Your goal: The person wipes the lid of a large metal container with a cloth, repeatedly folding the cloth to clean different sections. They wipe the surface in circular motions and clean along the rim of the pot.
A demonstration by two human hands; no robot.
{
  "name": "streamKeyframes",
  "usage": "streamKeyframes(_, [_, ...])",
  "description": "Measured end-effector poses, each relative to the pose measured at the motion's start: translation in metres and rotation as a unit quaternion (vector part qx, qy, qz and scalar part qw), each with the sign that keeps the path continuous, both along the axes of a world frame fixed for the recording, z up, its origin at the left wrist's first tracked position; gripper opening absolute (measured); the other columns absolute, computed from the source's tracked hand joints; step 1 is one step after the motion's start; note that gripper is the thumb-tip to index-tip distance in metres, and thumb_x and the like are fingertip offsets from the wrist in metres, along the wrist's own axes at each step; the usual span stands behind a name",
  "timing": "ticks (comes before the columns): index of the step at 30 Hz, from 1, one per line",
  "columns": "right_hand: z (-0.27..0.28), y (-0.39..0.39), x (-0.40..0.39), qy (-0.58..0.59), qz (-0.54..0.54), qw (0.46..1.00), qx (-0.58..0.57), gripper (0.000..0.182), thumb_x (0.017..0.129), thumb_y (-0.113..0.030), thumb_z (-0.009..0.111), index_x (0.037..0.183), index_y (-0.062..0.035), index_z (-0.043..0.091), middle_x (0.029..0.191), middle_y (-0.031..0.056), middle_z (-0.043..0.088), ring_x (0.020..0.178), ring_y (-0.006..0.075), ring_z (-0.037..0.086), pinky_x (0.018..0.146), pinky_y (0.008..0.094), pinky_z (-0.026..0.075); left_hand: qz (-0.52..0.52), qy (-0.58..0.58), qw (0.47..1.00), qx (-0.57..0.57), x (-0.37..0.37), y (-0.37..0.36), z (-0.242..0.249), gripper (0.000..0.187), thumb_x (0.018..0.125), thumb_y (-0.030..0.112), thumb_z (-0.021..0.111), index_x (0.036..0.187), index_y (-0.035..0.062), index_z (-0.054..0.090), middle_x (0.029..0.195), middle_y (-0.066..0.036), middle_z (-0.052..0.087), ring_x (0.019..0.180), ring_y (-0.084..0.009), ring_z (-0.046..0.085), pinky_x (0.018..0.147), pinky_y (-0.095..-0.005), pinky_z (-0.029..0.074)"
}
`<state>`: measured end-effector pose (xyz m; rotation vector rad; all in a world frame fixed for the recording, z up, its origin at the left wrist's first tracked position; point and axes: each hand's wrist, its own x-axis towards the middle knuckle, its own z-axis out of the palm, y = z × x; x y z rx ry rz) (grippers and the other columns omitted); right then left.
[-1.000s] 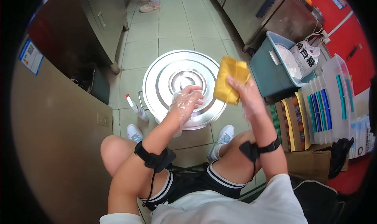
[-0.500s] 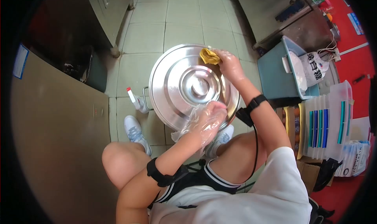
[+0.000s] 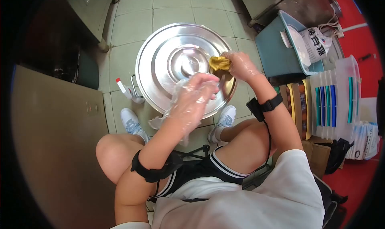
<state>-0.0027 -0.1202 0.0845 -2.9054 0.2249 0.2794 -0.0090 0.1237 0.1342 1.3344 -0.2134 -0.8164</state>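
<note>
Far left of the frame: a tall steel cabinet side [image 3: 52,148], a dark bin [image 3: 86,70] above it. Lower left of centre, on the tiled floor [image 3: 132,24]: a white spray bottle with red nozzle [image 3: 127,90], standing just beside the pot's side handle. Centre: a large round steel lid [image 3: 168,58] on a big pot, ringed with raised bands, a knob at its middle. Left hand [image 3: 196,94], in a loose clear plastic glove, lies over the near part of the lid, fingers lightly curled and pressed down, seemingly steadying it. Right of centre: right hand [image 3: 240,64], also gloved, closed round a bunched yellow cloth [image 3: 219,63], pressing it against the lid beside the knob. Step judged in hand: wiping the lid top; the next stroke seems to call for sweeping the cloth round the unwiped bands while the left hand holds the lid firm. Upper right: a blue-grey tub [image 3: 276,52] holding a white bag. Right edge: stacked clear containers [image 3: 333,100].
</note>
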Motion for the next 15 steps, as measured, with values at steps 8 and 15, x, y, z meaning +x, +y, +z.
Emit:
streamKeyframes(8, [0.054, -0.023, -0.026, -0.217, -0.305, 0.772, 0.514, 0.039, 0.086, -0.004, 0.057, 0.125, -0.0031, 0.051, 0.105, 0.0093, 0.064, 0.095, 0.0203, 0.063, 0.085, 0.0336, 0.049, 0.078, -0.022, 0.996, 0.022, 0.008, 0.014, 0.009, 0.031, 0.091, 0.03, 0.051, 0.107, 0.0048, 0.061, 0.091, -0.006, 0.062, 0.082, -0.0114, 0.057, 0.078, -0.0272, 0.043])
streamKeyframes(15, [0.022, -0.016, -0.018, -0.217, -0.262, 0.856, 0.389, 0.032, 0.082, -0.006, 0.058, 0.114, -0.0078, 0.06, 0.099, 0.0088, 0.066, 0.092, 0.0223, 0.063, 0.081, 0.0339, 0.048, 0.083, -0.008, 0.996, 0.039, 0.004, 0.017, 0.002, 0.03, 0.092, 0.026, 0.053, 0.109, 0.0018, 0.058, 0.093, -0.006, 0.061, 0.083, -0.0115, 0.056, 0.078, -0.0255, 0.042])
